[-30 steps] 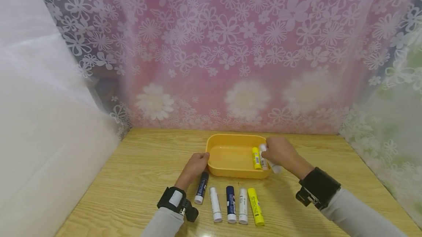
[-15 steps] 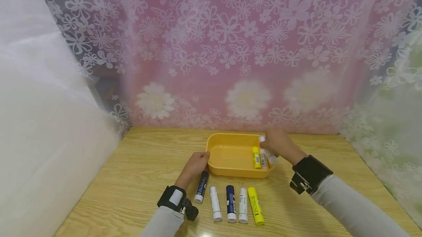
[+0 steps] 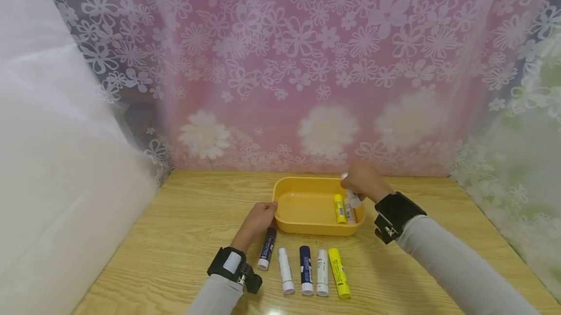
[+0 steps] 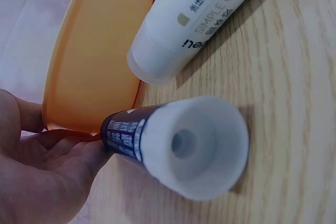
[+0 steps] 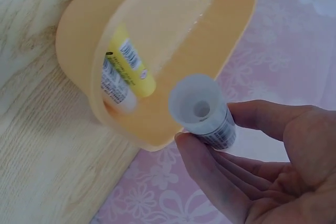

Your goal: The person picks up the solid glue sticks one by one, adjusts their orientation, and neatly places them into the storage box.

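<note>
My left hand [image 3: 258, 217] holds the left rim of a yellow plastic tray [image 3: 302, 229], thumb at the edge. Above the tray's right end, my right hand [image 3: 367, 182] pinches a white glue stick [image 5: 220, 136] between thumb and fingers; the right wrist view shows its hollow base. Lying inside at that end are a yellow glue stick [image 3: 340, 209] and a pale one [image 3: 349, 212], side by side. A dark blue glue stick [image 4: 126, 135] lies on the table just below my left hand, close to the fingers.
In front of the tray lie a white glue stick [image 3: 286, 271], a dark blue glue stick [image 3: 306, 271], another white glue stick [image 3: 322, 273] and a yellow glue stick [image 3: 339, 273]. A pink floral curtain [image 3: 263, 86] hangs behind the wooden table [image 3: 197, 237].
My right hand has moved left with the white glue stick, from the tray's right edge to over its right end. The left hand keeps its hold on the rim.
</note>
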Action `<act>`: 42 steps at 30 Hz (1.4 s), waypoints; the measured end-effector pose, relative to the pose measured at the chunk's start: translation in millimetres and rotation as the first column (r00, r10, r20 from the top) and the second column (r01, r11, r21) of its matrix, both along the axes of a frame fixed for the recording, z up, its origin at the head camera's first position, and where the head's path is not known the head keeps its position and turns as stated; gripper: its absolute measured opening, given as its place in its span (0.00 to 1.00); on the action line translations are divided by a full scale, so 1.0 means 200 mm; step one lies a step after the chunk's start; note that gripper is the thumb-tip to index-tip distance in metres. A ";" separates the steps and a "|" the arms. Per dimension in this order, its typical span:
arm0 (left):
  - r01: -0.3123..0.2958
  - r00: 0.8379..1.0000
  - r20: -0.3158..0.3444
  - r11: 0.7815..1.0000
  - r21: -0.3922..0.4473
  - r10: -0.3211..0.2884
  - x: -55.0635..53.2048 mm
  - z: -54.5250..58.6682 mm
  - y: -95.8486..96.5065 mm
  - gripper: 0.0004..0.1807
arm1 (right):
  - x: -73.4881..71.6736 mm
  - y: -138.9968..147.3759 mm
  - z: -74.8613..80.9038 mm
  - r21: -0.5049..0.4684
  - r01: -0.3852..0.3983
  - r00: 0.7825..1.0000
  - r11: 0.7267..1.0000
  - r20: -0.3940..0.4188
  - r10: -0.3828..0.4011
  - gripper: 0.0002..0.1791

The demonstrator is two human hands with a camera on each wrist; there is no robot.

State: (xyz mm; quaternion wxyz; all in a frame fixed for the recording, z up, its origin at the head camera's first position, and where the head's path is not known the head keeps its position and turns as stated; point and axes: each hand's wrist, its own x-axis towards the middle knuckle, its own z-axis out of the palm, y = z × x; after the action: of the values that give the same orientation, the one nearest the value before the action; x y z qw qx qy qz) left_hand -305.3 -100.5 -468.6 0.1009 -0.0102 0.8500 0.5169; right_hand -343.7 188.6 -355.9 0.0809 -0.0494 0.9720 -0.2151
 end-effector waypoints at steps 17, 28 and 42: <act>-0.004 1.000 -0.014 1.000 0.006 0.004 0.00 0.00 0.02 0.24 | -0.04 -0.10 -0.11 -0.072 0.086 0.996 0.994 0.010 -0.086 0.13; -0.004 1.000 -0.010 1.000 0.003 0.004 0.00 0.01 0.01 0.24 | 0.02 -0.18 -0.17 -0.025 -0.102 0.972 0.994 -0.216 0.095 0.27; -0.003 1.000 -0.019 1.000 0.011 0.004 0.00 0.01 0.01 0.24 | -0.04 -0.20 -0.28 0.040 -0.048 0.990 0.998 -0.133 0.052 0.24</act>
State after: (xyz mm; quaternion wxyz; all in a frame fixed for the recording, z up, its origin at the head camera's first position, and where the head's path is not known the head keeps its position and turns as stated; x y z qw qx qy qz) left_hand -305.4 -98.1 -467.4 0.0917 -0.0061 0.8481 0.5217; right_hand -352.4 149.1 -411.1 0.0217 -0.0866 0.9774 -0.1914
